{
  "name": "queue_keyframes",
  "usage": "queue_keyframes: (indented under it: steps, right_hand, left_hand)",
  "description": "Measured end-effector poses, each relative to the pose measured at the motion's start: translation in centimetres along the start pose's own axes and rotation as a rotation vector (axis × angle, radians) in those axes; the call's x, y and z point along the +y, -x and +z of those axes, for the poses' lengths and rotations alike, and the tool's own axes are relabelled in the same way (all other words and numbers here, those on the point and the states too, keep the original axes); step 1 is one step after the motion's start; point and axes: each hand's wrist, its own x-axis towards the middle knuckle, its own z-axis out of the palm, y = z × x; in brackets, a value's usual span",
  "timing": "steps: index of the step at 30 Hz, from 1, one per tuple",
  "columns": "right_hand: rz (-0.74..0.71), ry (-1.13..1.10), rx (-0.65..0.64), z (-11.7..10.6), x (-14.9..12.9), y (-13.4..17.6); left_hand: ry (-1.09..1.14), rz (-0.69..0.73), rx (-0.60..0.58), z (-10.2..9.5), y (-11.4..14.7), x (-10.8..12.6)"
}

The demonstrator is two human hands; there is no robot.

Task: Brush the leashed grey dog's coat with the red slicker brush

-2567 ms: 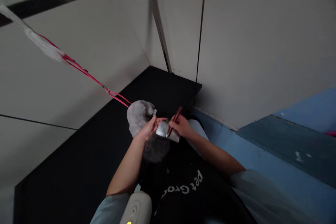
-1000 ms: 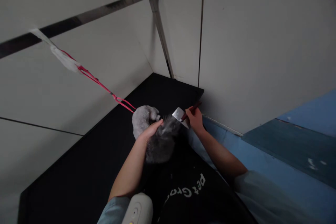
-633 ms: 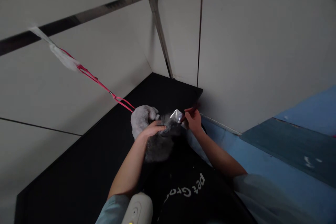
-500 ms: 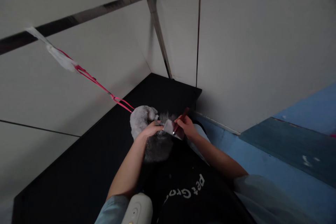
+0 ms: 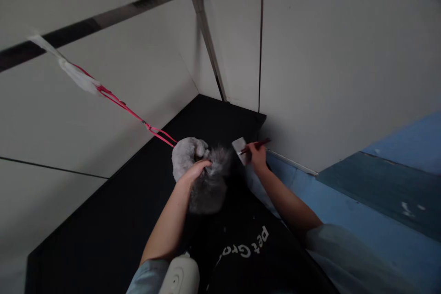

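1. Your right hand (image 5: 258,156) is closed around a red-handled slicker brush (image 5: 239,146), its silver head just beside the fur, not touching.
2. Your left hand (image 5: 195,171) is closed on the grey furry animal (image 5: 209,194), thumb uppermost, other fingers mostly hidden.
3. The animal is on the black table (image 5: 103,225), near your apron (image 5: 255,268).
4. A pink tether (image 5: 130,110) slants from it toward the metal bar (image 5: 120,14).

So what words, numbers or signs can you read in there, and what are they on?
"pet Gro", on the black apron; anything after that doesn't show.
A small round mark, on the white device; too small to read.
I can't read any other words or numbers.
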Motion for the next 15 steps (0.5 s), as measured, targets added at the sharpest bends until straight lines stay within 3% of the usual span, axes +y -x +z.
queue_keyframes:
  steps: [2,6,7,8,11,12,13,15]
  right_hand:
    - [0.007,-0.019,0.047,-0.2,-0.4,-0.4]
    - [0.044,0.041,-0.325,0.5,-0.7,0.2]
    - [0.048,0.061,-0.354,0.6,-0.9,0.2]
    - [0.038,0.075,-0.302,0.6,-1.1,-0.1]
    - [-0.046,0.088,0.029,0.1,-1.7,-0.9]
    - [-0.069,0.087,0.065,0.1,-1.9,-0.9]
    - [-0.077,0.085,0.018,0.1,-1.9,-0.6]
    - [-0.049,0.088,-0.225,0.3,-1.7,0.1]
  left_hand:
    - [0.039,-0.020,0.029,0.2,0.2,-0.2]
    - [0.158,-0.066,-0.107,1.0,0.8,-0.4]
    - [0.198,-0.085,-0.162,1.2,1.0,-0.4]
    - [0.237,-0.106,-0.205,1.4,1.3,-0.4]
    - [0.311,-0.159,-0.244,1.5,1.8,-0.3]
    - [0.319,-0.165,-0.235,1.5,1.8,-0.3]
    - [0.325,-0.166,-0.227,1.5,1.9,-0.2]
    - [0.339,-0.159,-0.229,1.6,1.9,-0.2]
